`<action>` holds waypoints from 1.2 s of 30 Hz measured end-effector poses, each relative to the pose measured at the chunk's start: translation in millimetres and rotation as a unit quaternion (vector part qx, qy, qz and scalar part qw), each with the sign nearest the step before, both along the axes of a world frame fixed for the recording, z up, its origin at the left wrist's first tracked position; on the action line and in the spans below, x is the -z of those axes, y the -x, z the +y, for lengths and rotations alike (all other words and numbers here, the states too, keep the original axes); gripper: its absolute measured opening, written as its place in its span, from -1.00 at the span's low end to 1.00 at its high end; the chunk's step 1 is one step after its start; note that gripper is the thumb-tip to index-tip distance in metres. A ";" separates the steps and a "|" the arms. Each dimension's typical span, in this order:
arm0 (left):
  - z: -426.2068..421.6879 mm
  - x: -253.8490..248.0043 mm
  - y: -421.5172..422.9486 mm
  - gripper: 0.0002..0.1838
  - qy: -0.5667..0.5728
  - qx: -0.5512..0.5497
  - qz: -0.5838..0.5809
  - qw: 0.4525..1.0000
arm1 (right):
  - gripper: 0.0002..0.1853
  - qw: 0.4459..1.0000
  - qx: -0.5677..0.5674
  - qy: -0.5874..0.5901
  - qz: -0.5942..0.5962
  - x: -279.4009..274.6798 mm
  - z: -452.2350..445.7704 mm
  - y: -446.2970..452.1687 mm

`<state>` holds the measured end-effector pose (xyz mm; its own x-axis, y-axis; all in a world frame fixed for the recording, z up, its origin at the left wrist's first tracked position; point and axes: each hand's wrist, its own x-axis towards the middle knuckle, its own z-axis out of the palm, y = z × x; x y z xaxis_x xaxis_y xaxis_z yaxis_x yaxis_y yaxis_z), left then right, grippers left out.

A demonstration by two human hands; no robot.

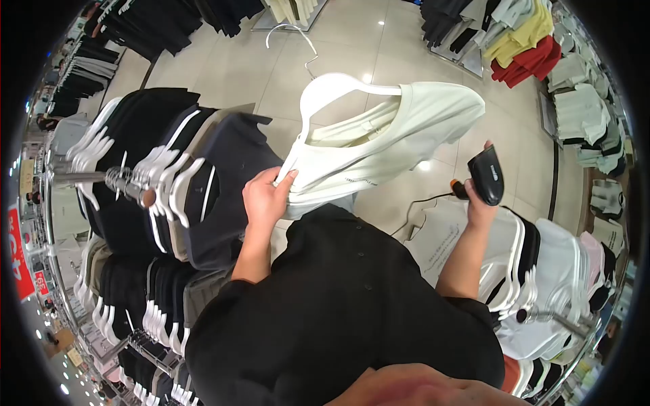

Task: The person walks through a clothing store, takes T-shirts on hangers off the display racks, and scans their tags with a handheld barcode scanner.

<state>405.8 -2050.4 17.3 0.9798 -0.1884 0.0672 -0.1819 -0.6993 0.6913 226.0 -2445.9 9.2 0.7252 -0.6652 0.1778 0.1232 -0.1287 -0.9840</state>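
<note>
Now, nine o'clock, left hand pinches the white shirt; three o'clock, right hand clasps a black gadget, type unclear.

Both forearms extend forward, left grip pinched, right grip curled.

Dark shirts on white hangers crowd a metal rail at left, with a red sign near the edge — while across the pale tiled floor yellow shirts hang beside red shirts, and at lower right light shirts line a second rail.
</note>
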 end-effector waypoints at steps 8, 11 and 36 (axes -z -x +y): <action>-56.9 24.2 -148.3 -0.69 0.020 0.049 -0.059 0.997 | -0.38 0.897 -0.233 0.360 0.110 -88.8 -52.4 -191.0; -71.7 20.2 -204.3 -0.75 0.005 0.077 -0.071 0.994 | -0.53 0.893 -0.247 0.353 0.131 -106.8 -59.9 -249.2; -1.0 103.3 -478.1 -0.23 0.305 -0.428 0.188 0.830 | -0.66 0.796 -0.543 0.243 0.109 -87.4 -17.4 -844.2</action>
<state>884.0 -2051.5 -86.0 0.7105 0.5440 -0.4464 0.5091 0.0405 0.8597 1070.3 -2463.3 96.5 0.8746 0.4846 0.0136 0.2542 -0.4346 -0.8640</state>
